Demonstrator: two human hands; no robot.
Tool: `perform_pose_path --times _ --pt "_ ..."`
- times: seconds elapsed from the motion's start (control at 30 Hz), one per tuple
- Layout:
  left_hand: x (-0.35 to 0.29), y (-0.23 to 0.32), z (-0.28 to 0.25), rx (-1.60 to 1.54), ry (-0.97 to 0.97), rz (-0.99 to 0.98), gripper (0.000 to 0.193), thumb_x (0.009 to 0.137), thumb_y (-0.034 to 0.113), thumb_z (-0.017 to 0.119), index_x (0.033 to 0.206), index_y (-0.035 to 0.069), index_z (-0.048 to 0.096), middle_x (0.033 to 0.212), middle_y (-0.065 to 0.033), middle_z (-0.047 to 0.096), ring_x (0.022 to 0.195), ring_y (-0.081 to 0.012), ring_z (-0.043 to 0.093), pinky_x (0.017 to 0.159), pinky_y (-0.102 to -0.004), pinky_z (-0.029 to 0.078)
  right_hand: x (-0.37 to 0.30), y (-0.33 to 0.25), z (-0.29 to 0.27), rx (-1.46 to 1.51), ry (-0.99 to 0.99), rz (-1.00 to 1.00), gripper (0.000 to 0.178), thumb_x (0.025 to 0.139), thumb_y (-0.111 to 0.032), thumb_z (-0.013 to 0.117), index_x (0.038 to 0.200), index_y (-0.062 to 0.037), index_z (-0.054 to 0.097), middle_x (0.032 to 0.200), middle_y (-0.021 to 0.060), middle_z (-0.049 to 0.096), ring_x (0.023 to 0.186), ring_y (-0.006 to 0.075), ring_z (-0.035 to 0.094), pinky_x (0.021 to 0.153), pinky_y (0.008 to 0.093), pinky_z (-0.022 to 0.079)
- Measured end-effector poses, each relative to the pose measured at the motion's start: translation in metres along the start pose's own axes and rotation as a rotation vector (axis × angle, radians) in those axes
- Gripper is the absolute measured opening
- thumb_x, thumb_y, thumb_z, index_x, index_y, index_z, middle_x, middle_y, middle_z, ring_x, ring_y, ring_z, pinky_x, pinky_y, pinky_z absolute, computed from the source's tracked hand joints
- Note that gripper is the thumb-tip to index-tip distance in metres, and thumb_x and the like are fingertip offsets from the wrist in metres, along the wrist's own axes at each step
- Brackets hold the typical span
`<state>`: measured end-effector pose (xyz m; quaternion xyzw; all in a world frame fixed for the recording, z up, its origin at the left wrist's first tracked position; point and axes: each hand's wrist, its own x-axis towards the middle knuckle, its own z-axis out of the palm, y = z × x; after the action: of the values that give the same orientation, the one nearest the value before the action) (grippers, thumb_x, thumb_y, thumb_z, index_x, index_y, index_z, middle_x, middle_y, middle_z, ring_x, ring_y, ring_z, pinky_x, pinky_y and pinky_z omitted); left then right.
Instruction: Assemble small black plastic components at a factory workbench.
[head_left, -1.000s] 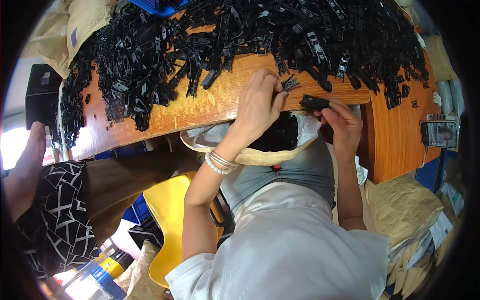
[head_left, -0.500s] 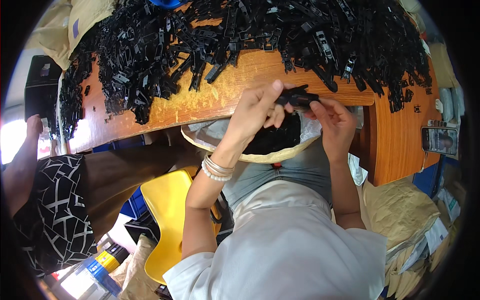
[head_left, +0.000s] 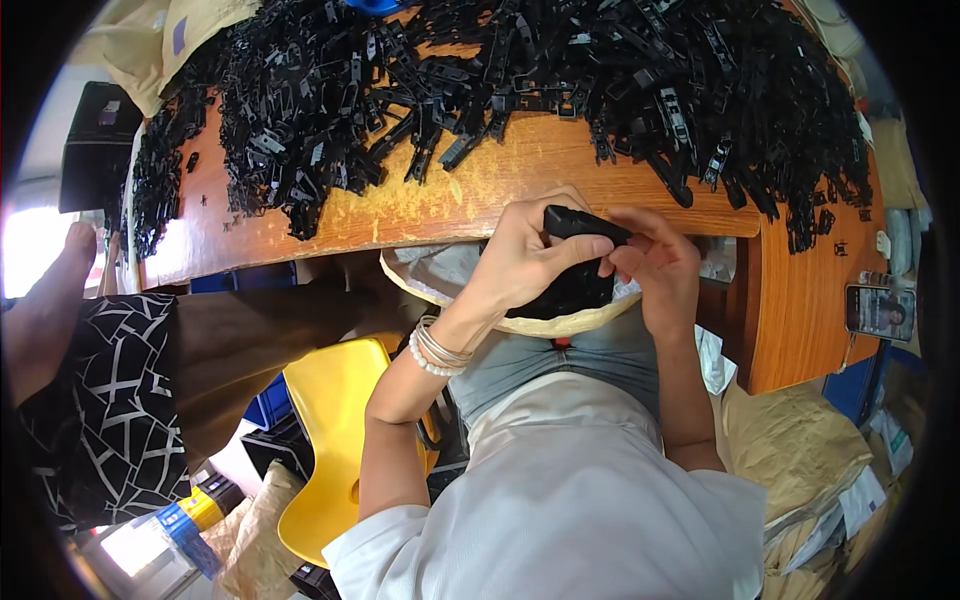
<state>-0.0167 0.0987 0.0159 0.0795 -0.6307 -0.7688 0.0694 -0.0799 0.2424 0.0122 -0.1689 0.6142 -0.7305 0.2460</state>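
My left hand (head_left: 530, 255) is closed around a long black plastic part (head_left: 582, 222), its thumb pressed along the near side. At the part's right end, the curled fingers and thumb of my right hand (head_left: 662, 265) close in around it. Both hands are above a cream sack (head_left: 560, 325) with a white liner, resting at my lap under the table edge. Dark pieces (head_left: 565, 295) lie inside it, partly covered by my hands. Across the far side of the table spreads a big heap of similar black plastic parts (head_left: 440, 90).
The wooden table (head_left: 470, 205) curves around in front of me. On its right side a phone (head_left: 880, 310) stands propped up. To my left are a yellow chair (head_left: 335, 420) and a person in patterned black shorts (head_left: 110, 400). Brown paper sacks (head_left: 790, 450) are heaped at the right.
My left hand has turned over, thumb now toward me, and the black part is tilted down to the right. My right hand's fingers have shifted at its end. The view has moved slightly.
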Motion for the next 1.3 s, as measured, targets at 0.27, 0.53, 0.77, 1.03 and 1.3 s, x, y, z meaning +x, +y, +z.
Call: perform_pose_path --times 0.27,0.53,0.77,1.03,1.3 --pt "0.013 0.012 -0.025 0.253 -0.223 -0.034 0.027 0.083 0.021 0.057 0.068 -0.001 0.055 0.059 0.0010 0.050 0.057 -0.0068 0.047 0.051 -0.0216 0.037 0.006 0.013 0.003 0.016 -0.035 -0.046 0.025 0.078 -0.005 0.059 0.101 0.0053 0.056 0.077 0.0091 0.059 0.060 0.0117 0.056 0.050 0.0191 0.039" --pt "0.099 0.035 -0.118 0.719 0.460 0.270 0.014 0.083 0.005 0.052 0.089 -0.003 0.062 0.077 -0.0049 0.063 0.071 -0.0079 0.055 0.065 -0.0204 0.045 0.010 0.028 -0.013 -0.021 0.062 0.029 0.024 0.080 -0.008 0.057 0.101 0.0046 0.056 0.075 0.0103 0.060 0.063 0.0120 0.057 0.053 0.0195 0.041" --pt "0.178 0.031 -0.150 0.803 0.592 0.317 0.017 0.078 0.012 0.060 0.085 -0.002 0.064 0.072 -0.0066 0.063 0.062 -0.0104 0.057 0.057 -0.0232 0.045 0.013 0.034 -0.013 -0.024 0.028 0.047 0.023 0.080 -0.005 0.057 0.101 0.0044 0.056 0.077 0.0101 0.060 0.065 0.0123 0.057 0.054 0.0195 0.042" --pt "0.239 0.031 -0.164 0.622 0.898 0.040 0.033 0.057 0.020 0.077 0.075 -0.004 0.064 0.074 -0.0182 0.063 0.071 -0.0260 0.062 0.069 -0.0314 0.048 0.014 0.040 -0.012 -0.006 0.059 0.060 0.023 0.081 -0.005 0.056 0.100 0.0058 0.055 0.074 0.0101 0.060 0.063 0.0126 0.058 0.052 0.0201 0.044" --pt "0.153 0.045 -0.136 0.114 0.551 0.309 0.021 0.068 0.007 0.068 0.075 0.000 0.049 0.070 -0.0133 0.061 0.055 -0.0129 0.056 0.049 -0.0234 0.046 0.015 0.028 -0.013 -0.023 0.059 0.088 0.024 0.080 -0.007 0.058 0.100 0.0051 0.055 0.074 0.0104 0.060 0.064 0.0127 0.058 0.055 0.0206 0.043"
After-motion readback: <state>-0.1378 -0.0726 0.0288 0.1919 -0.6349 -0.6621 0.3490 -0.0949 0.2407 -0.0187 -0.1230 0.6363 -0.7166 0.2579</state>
